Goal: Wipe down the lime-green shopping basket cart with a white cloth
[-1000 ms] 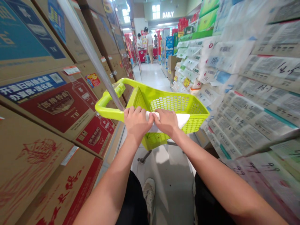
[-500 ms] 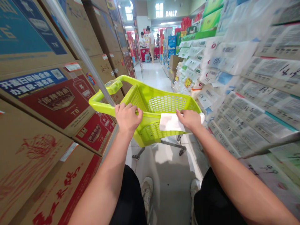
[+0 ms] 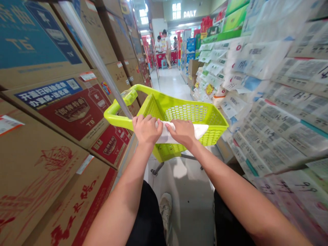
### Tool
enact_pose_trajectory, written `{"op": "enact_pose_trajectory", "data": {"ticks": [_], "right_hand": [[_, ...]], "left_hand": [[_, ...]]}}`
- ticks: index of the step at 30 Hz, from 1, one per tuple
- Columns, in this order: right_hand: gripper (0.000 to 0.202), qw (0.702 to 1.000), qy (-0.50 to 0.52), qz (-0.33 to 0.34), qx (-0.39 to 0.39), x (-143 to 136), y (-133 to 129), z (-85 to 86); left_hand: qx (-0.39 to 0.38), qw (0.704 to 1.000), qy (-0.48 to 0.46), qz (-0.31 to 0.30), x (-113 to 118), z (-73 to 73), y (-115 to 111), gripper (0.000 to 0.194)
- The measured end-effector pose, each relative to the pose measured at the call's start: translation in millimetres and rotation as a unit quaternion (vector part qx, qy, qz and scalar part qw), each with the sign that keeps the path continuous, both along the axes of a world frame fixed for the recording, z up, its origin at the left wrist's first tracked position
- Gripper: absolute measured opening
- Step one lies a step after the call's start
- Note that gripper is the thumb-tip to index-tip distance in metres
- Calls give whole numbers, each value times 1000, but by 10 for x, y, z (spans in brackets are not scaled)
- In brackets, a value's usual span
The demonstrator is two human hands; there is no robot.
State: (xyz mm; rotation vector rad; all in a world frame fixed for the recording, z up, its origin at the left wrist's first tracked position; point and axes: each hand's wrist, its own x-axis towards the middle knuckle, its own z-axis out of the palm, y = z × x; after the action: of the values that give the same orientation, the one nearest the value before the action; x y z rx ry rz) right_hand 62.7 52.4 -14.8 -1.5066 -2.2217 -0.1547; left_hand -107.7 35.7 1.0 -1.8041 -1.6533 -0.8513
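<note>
The green cart point(image 3: 176, 101) sits just ahead, its near side best steadied by the left hand point(image 3: 146, 130) curled over the edge, while the right hand point(image 3: 182, 131) — palm hidden, but seemingly closed on the white cloth point(image 3: 166, 136) draped there — should press it flat and evenly.

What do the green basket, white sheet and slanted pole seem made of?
Green basket: probably moulded plastic, glossy, with slotted walls. White sheet: matte, soft-looking; cloth or paper, can't tell. Slanted pole: likely metal, from its silvery sheen.
</note>
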Motion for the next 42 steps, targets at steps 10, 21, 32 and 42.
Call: {"op": "enact_pose_trajectory", "data": {"ticks": [10, 21, 32, 42], "right_hand": [[73, 989, -61, -120, -55, 828, 177, -152], [54, 998, 44, -10, 43, 285, -53, -196], [55, 1000, -18, 5, 3, 494, 16, -126], [53, 1000, -21, -8, 21, 883, 105, -302]], "left_hand": [[-17, 999, -31, 5, -215, 50, 85, 41], [10, 1000, 5, 6, 67, 11, -67, 35], [-12, 1000, -10, -6, -20, 59, -13, 36], [-19, 1000, -24, 3, -80, 61, 42, 34]]}}
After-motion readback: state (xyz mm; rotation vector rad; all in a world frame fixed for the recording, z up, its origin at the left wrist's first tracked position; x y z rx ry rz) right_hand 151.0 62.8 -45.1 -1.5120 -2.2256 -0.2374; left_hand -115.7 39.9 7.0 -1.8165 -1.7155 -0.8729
